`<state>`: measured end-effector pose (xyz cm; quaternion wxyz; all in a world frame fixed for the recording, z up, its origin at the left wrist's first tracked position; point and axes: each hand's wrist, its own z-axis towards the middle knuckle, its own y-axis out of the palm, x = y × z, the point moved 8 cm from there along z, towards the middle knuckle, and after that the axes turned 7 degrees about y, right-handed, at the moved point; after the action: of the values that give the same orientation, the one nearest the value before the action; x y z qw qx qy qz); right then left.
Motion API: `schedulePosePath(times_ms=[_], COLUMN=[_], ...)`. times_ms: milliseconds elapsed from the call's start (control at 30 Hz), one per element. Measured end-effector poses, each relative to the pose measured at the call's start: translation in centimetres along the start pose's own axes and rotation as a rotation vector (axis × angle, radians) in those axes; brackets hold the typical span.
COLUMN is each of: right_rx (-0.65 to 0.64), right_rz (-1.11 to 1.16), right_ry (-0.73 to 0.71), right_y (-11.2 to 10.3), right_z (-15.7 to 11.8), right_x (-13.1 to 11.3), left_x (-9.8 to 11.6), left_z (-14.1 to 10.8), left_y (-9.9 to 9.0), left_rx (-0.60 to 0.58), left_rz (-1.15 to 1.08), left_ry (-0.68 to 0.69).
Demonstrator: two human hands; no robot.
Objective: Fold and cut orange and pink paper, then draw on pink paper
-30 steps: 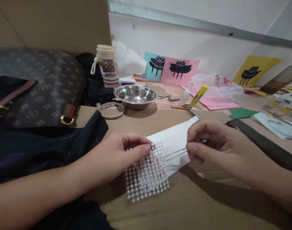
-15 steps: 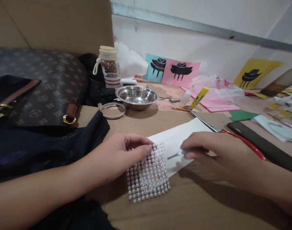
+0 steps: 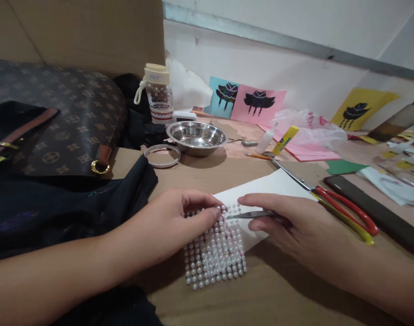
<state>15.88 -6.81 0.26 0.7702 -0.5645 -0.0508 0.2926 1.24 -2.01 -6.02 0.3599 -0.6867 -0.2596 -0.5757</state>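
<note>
My left hand [image 3: 179, 217] pinches the upper edge of a sheet of white pearl beads [image 3: 220, 253], held tilted above the table. The beads stand in rows on a clear backing. In my right hand [image 3: 288, 217] is a pair of metal tweezers [image 3: 250, 214], whose tip points left and meets the beads near my left thumb. My right index finger lies above the tweezers and the thumb below. Whether the tip grips a bead I cannot tell. Behind the sheet lies white paper [image 3: 271, 185], partly covered by both hands.
A steel bowl [image 3: 197, 139], a tape ring [image 3: 162, 157] and a bottle [image 3: 158, 97] stand behind. Red-and-yellow-handled scissors [image 3: 345, 208] lie right, beside a dark long case [image 3: 373, 213]. A glue stick [image 3: 285, 140] stands near a pencil [image 3: 257, 156]. Dark cloth [image 3: 125, 194] and a patterned bag [image 3: 67, 122] fill the left.
The tweezers in my right hand have moved left, from beside the sheet to the beads. My right index finger has stretched out further. My left hand keeps its pinch on the sheet.
</note>
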Motion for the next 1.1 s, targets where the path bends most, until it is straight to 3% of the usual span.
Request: schedulePosePath(times_ms=[433, 700, 1100], right_rx=[0.057, -0.049, -0.054], right_rz=[-0.138, -0.180, -0.183], right_ry=[-0.174, -0.129, -0.141], right_y=[-0.4, 0.6, 0.8], right_z=[-1.0, -2.0, -2.2], right_x=[-0.7, 0.4, 0.5], left_x=[-0.1, 0.2, 0.3], left_z=[-0.3, -0.4, -0.3], left_y=[-0.1, 0.1, 0.1], left_rx=[-0.010, -0.027, -0.032], left_rz=[0.082, 0.086, 0.128], left_ry=[-0.008, 0.020, 0.008])
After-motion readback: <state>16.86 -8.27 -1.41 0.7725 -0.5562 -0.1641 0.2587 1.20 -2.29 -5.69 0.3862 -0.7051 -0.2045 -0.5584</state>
